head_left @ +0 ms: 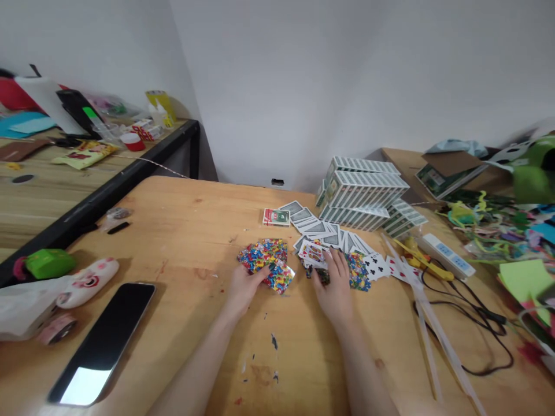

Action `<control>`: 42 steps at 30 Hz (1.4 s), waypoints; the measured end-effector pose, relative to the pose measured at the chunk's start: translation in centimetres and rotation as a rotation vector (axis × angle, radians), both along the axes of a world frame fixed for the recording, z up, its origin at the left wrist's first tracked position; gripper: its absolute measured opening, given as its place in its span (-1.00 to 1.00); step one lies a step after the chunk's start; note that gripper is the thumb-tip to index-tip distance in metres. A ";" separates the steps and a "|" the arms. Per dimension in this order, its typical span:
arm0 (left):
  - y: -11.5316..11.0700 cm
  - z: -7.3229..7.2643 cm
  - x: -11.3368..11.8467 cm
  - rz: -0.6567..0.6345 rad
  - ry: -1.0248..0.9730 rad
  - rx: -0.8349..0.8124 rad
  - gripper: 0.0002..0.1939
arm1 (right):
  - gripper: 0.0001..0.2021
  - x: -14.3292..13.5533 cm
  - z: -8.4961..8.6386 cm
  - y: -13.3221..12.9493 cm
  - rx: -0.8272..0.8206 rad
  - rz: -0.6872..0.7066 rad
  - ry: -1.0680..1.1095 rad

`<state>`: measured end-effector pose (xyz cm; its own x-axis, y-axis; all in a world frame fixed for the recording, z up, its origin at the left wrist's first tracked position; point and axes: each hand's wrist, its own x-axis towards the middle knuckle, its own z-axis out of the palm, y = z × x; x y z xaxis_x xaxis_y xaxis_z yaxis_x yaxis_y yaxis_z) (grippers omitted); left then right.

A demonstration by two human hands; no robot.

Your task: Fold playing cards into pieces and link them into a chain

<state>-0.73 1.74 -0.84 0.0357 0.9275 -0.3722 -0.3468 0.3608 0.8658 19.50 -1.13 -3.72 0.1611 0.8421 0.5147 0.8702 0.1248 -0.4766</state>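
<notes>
My left hand (pixel 245 287) is closed on a colourful patterned card (pixel 281 278), held over the lower edge of a fanned group of similar colourful cards (pixel 263 252). My right hand (pixel 335 286) touches a face card (pixel 313 255) with its fingertips, above more colourful cards (pixel 359 270); whether it grips the card is hidden. Grey-backed playing cards (pixel 326 232) spread in an arc behind my right hand. A black-suited card (pixel 375 266) and red-suited cards (pixel 396 268) lie to the right. A red and green card box (pixel 276 217) rests behind the colourful cards.
Striped boxes (pixel 366 188) are stacked at the back right. A power strip (pixel 448 255), black cable (pixel 481 323), yellow tool (pixel 422 260) and clear plastic strips (pixel 433 323) lie right. At left are a phone (pixel 104 341) and a green object (pixel 50 263). Small scraps dot the front.
</notes>
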 end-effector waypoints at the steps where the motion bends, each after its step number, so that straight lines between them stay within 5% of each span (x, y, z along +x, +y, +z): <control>1: 0.0 0.0 0.0 0.002 0.003 0.001 -0.68 | -0.55 0.1 -0.2 0.1 -0.026 -0.001 -0.017; 14: 0.0 -0.2 0.1 -0.009 0.054 0.059 -0.63 | -0.53 -0.5 -0.2 0.1 -0.055 -0.071 -0.123; 29: 0.0 0.4 -0.1 0.130 -0.207 -0.006 -0.69 | -0.67 0.0 0.3 0.0 -0.022 0.005 0.028; 36: 0.4 0.7 -0.4 0.186 -0.358 -0.092 -0.82 | -0.60 -0.8 1.3 -1.2 -0.024 -0.268 0.265; 42: 0.7 0.9 -0.8 0.246 -0.407 -0.188 -0.88 | -0.63 -2.3 1.6 -1.4 -0.196 0.037 0.664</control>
<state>-1.48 2.47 0.07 0.0011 0.8449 -0.5349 -0.7368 0.3624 0.5708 17.17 -2.55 -2.14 0.3583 0.9206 0.1552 0.3835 0.0064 -0.9235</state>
